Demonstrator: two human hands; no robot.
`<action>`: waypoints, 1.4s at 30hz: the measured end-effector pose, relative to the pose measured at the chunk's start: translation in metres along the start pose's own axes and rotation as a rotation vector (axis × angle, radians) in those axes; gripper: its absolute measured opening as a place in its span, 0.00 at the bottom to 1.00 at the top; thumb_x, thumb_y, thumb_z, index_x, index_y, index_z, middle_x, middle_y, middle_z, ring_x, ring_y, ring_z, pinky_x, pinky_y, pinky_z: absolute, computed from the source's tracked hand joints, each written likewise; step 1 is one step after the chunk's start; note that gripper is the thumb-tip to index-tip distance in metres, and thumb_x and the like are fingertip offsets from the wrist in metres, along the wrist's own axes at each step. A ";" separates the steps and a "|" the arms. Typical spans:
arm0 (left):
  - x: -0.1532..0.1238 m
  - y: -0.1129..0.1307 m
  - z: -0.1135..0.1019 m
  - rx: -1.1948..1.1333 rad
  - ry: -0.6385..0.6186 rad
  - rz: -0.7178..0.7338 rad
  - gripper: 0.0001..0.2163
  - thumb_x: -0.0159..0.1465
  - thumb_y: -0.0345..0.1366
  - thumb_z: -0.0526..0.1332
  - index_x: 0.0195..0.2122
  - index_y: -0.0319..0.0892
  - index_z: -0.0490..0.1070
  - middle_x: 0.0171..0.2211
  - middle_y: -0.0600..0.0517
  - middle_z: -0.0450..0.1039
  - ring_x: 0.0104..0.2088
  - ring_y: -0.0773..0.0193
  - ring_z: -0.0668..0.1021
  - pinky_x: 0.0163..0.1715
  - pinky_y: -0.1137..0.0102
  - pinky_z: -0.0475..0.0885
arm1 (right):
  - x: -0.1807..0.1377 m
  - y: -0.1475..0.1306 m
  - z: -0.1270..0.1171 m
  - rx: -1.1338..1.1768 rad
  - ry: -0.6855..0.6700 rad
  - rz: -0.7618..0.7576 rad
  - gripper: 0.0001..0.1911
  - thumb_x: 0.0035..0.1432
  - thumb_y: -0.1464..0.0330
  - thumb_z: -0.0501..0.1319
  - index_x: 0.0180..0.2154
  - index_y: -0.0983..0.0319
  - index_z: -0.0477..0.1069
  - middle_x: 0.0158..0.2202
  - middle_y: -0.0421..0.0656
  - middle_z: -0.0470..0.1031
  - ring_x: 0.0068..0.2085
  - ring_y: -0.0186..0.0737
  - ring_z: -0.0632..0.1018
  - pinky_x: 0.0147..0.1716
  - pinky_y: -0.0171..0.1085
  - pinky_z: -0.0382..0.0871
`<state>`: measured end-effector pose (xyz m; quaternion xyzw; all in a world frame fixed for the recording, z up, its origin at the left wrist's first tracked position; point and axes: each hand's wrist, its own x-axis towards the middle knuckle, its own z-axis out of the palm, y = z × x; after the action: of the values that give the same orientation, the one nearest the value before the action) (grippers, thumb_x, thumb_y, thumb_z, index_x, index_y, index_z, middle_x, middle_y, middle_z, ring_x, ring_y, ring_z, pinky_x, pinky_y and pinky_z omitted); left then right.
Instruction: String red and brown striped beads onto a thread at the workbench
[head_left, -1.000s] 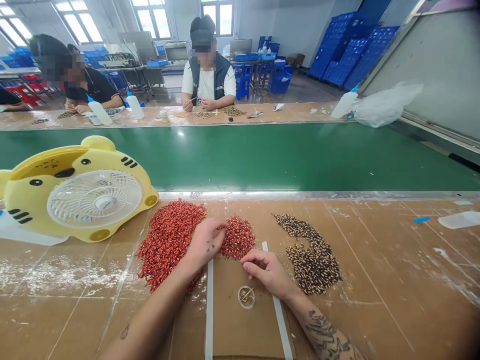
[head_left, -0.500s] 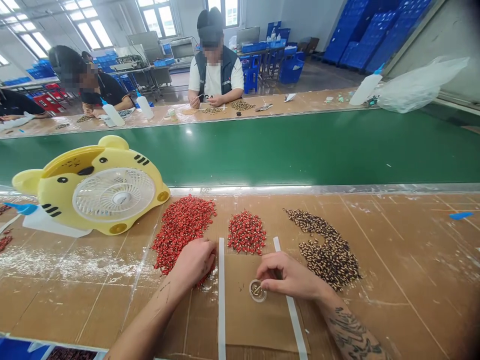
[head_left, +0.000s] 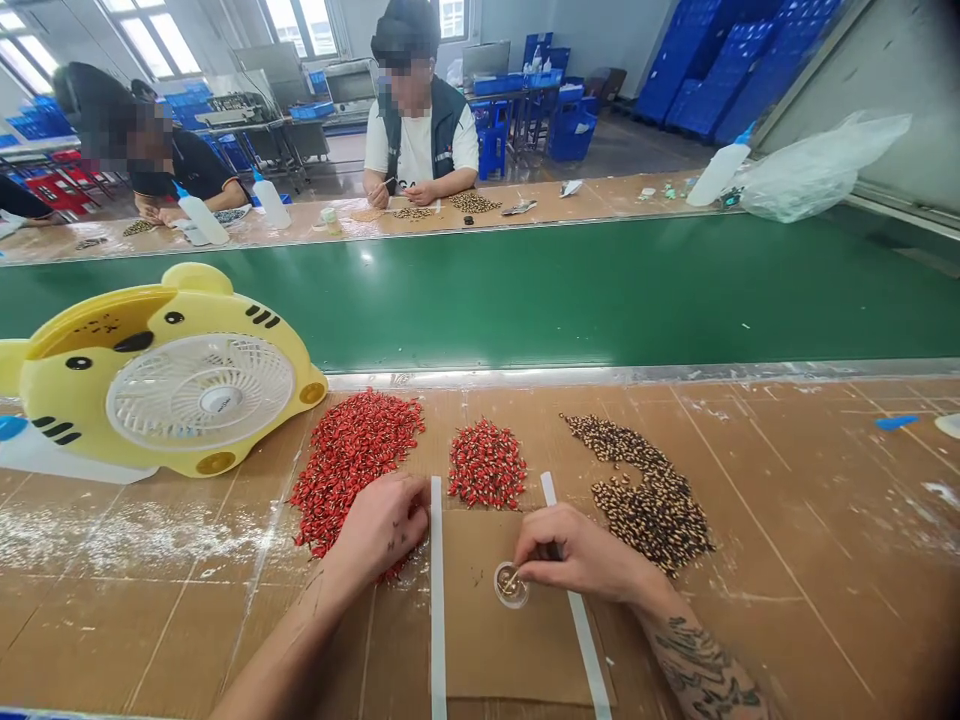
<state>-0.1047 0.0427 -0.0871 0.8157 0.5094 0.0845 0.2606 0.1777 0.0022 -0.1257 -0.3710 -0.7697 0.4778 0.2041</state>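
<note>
My right hand pinches a thin pale stick, whose tip is down in a small clear round dish. The dish stands on a cardboard sheet between two white tape strips. My left hand rests at the right edge of a large pile of small red pieces, its fingers curled together; what they hold, if anything, is hidden. A smaller heap of red pieces with pale tips lies between and beyond both hands. Right of it is a curved pile of dark-and-pale pieces.
A yellow animal-shaped fan stands at the left, in front of a white bottle. Beyond the table runs a green conveyor belt. Across it sit co-workers, one handling small pieces. A blue cap-like piece lies at right.
My head view has shifted slightly, so the scene sits a bit further left. Both hands stay in nearly the same places, the right still holding the stick in the dish.
</note>
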 end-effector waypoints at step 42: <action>0.001 0.028 0.072 -0.995 -0.083 -0.073 0.08 0.60 0.31 0.62 0.38 0.38 0.79 0.25 0.51 0.75 0.26 0.66 0.74 0.27 0.74 0.66 | -0.006 -0.003 0.001 0.017 0.431 -0.100 0.11 0.63 0.65 0.63 0.29 0.61 0.76 0.23 0.41 0.68 0.26 0.38 0.69 0.26 0.36 0.60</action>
<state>-0.0527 0.0096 -0.1340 0.5768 0.4248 0.2758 0.6410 0.1793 -0.0037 -0.1231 -0.4241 -0.7219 0.3832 0.3902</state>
